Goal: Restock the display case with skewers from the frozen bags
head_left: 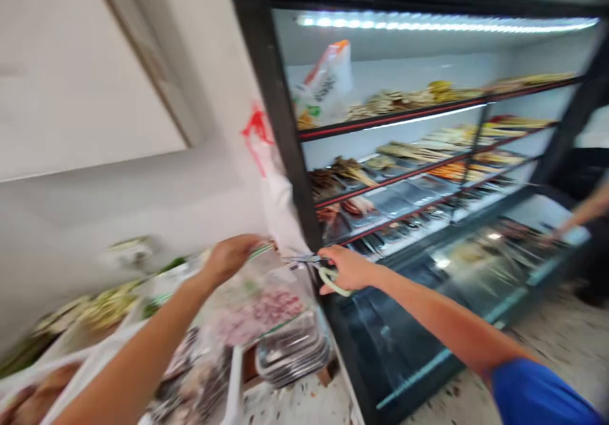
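My right hand [349, 269] is closed around scissors [329, 279] with pale green handle loops. Their thin blades point left, toward the top of a clear plastic bag [259, 285]. Motion blur hides whether the blades touch it. At the bag's upper edge, my left hand [233, 257] is closed, with its fingertips at a corner. Small pink pieces [266, 314] show through the bag's lower part. Below it sits a stack of clear plastic trays [295, 349].
A lit display fridge [404, 184] with skewered food on its shelves fills the right side. White crates [233, 387] and bags of food crowd the lower left. A white plastic bag [280, 203] hangs beside the fridge frame. Another person's arm [590, 209] reaches in from the far right.
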A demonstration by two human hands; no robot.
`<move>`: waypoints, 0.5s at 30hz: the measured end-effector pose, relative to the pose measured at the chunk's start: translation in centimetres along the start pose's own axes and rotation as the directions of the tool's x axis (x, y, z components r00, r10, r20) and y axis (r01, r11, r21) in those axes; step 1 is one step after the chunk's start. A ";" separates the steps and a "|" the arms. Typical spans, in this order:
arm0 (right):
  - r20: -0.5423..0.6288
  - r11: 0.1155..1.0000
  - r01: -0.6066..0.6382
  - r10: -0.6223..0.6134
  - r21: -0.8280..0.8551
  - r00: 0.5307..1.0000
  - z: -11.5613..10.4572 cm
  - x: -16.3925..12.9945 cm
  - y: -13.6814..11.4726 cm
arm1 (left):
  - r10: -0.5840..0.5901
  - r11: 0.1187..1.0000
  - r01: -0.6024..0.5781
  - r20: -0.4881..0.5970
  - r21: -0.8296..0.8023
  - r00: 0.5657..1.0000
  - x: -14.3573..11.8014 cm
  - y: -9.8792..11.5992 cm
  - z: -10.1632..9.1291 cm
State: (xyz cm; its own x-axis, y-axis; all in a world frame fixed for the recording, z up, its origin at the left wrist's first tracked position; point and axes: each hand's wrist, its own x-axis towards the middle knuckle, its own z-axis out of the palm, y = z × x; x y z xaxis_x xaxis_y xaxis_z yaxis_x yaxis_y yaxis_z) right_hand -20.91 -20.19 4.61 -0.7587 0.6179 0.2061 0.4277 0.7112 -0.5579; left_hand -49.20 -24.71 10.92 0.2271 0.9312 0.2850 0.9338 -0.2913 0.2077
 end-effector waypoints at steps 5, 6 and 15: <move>0.051 1.000 -0.002 0.002 -0.005 0.999 -0.1 1.8 -0.4 | -0.036 0.999 0.035 0.026 0.019 0.999 -1.8 -1.3 -2.4; 0.064 1.000 0.000 0.000 0.004 0.998 -0.1 2.2 -0.7 | -0.030 0.999 0.030 0.029 0.012 0.999 -1.5 -1.2 -2.3; 0.175 0.987 0.095 -0.071 -0.132 0.982 -2.2 2.7 -3.6 | 0.110 0.991 -0.116 0.095 0.064 0.989 -2.9 1.0 -2.8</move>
State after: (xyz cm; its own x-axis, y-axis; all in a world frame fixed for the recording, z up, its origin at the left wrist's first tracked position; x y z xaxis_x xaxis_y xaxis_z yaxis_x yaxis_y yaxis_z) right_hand -23.37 -20.32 8.95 -0.8615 0.4976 0.1010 0.4150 0.8047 -0.4244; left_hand -49.67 -28.36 12.96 0.3538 0.9101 0.2157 0.9168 -0.3831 0.1128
